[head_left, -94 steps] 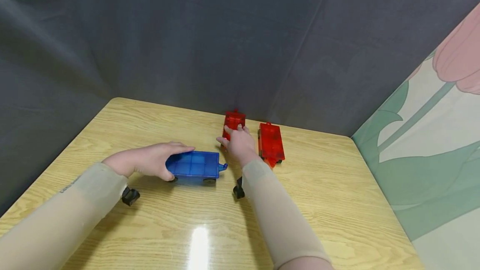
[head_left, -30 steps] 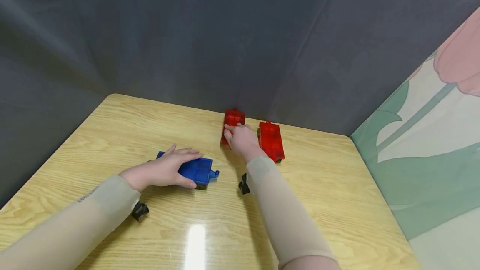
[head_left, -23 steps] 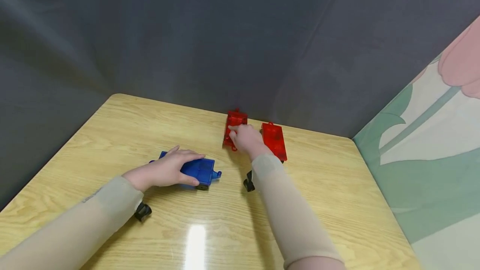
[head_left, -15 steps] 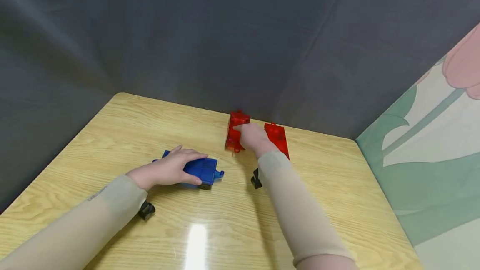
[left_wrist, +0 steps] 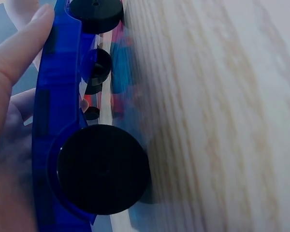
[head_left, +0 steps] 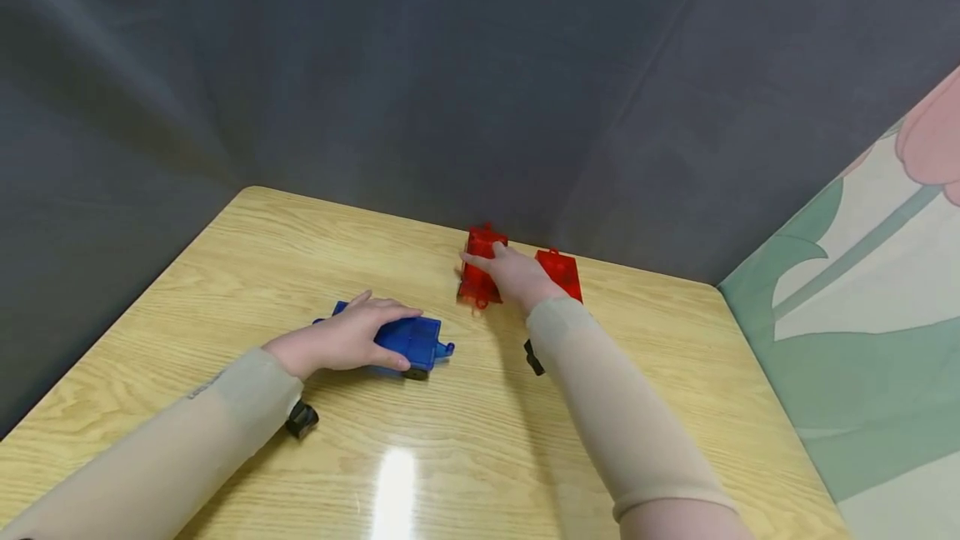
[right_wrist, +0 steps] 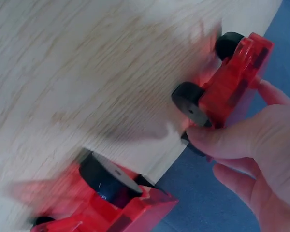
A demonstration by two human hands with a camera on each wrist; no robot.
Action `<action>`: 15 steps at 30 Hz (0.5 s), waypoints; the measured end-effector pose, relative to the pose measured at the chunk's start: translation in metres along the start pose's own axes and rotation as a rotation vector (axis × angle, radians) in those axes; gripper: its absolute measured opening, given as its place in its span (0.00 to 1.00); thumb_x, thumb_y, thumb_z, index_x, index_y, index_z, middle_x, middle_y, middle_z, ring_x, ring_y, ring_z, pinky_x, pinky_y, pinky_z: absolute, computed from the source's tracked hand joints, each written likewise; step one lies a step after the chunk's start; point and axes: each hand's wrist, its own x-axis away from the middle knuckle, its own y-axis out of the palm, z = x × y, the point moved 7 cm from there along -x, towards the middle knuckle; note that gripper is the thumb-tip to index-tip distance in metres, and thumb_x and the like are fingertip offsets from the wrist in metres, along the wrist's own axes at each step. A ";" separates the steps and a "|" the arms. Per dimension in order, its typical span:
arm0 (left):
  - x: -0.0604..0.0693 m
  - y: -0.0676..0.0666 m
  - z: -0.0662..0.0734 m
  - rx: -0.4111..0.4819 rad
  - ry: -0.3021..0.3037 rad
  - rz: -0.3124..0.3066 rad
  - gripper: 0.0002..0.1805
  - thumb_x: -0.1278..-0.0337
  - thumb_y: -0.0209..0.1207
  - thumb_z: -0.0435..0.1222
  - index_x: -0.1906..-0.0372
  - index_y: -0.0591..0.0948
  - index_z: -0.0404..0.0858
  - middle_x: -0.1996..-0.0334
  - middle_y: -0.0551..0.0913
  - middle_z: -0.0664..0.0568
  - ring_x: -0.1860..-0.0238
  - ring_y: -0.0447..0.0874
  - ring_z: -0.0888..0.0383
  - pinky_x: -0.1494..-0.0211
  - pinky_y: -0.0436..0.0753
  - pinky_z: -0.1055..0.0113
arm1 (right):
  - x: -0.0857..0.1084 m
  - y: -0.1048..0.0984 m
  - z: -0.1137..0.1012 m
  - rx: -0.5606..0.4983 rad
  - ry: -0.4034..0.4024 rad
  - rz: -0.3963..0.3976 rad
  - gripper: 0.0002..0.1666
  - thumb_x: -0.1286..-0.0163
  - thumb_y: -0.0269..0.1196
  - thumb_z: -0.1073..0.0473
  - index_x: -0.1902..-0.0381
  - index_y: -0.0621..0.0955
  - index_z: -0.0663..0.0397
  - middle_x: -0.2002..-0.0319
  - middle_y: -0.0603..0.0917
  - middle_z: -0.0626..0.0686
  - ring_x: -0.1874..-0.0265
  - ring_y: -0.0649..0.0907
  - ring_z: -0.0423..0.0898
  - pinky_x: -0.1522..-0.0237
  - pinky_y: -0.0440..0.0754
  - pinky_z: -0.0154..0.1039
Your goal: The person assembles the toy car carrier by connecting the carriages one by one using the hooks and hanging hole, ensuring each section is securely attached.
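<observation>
In the head view my left hand [head_left: 348, 338] lies across a blue toy wagon [head_left: 420, 340], fingers on its far side and thumb on its near side. The left wrist view shows the thumb against the blue wagon's side [left_wrist: 60, 92], its black wheels by the table. Farther back, my right hand [head_left: 517, 273] grips a red wagon [head_left: 483, 261]. Seen from the right wrist, the thumb touches this red wagon [right_wrist: 224, 96] beside a wheel, with another finger at its far side. Part of the red wagon is behind the hand.
A second red wagon [head_left: 562, 269] stands right of the gripped one, partly behind the right forearm; it also shows in the right wrist view [right_wrist: 111, 208]. Behind the wooden table [head_left: 450, 457] hangs a dark cloth [head_left: 450, 82], with a flowered one [head_left: 877, 332] at right.
Since the oldest frame, the blue wagon has shifted left and turned slightly, and my left hand reaches farther over it. My right fingers have spread round the red wagon. The head view has shifted.
</observation>
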 end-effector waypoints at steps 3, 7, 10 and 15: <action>-0.001 0.000 0.000 -0.008 -0.013 -0.003 0.46 0.47 0.68 0.56 0.27 0.67 0.40 0.33 0.71 0.43 0.31 0.64 0.43 0.27 0.40 0.39 | -0.001 0.000 0.002 0.009 0.006 -0.007 0.57 0.35 0.63 0.75 0.22 0.54 0.20 0.24 0.55 0.61 0.30 0.65 0.60 0.43 0.78 0.51; -0.001 0.000 0.000 -0.012 -0.018 -0.001 0.46 0.47 0.68 0.56 0.27 0.67 0.41 0.33 0.71 0.43 0.31 0.64 0.43 0.27 0.39 0.39 | -0.001 -0.001 0.003 0.039 0.005 -0.038 0.58 0.35 0.64 0.75 0.22 0.53 0.20 0.23 0.53 0.59 0.30 0.65 0.60 0.45 0.79 0.51; -0.001 0.000 0.001 -0.011 -0.011 0.003 0.45 0.47 0.67 0.56 0.27 0.67 0.40 0.33 0.71 0.43 0.31 0.64 0.43 0.27 0.39 0.39 | -0.002 -0.002 0.002 0.119 -0.015 -0.062 0.59 0.35 0.64 0.75 0.21 0.51 0.23 0.23 0.53 0.59 0.34 0.70 0.60 0.56 0.84 0.45; -0.001 0.000 0.002 -0.010 -0.005 0.005 0.45 0.47 0.68 0.56 0.27 0.68 0.39 0.33 0.71 0.43 0.31 0.64 0.43 0.27 0.39 0.39 | -0.007 0.002 0.004 0.242 -0.040 -0.083 0.63 0.36 0.64 0.75 0.21 0.44 0.21 0.24 0.55 0.58 0.38 0.74 0.59 0.70 0.84 0.37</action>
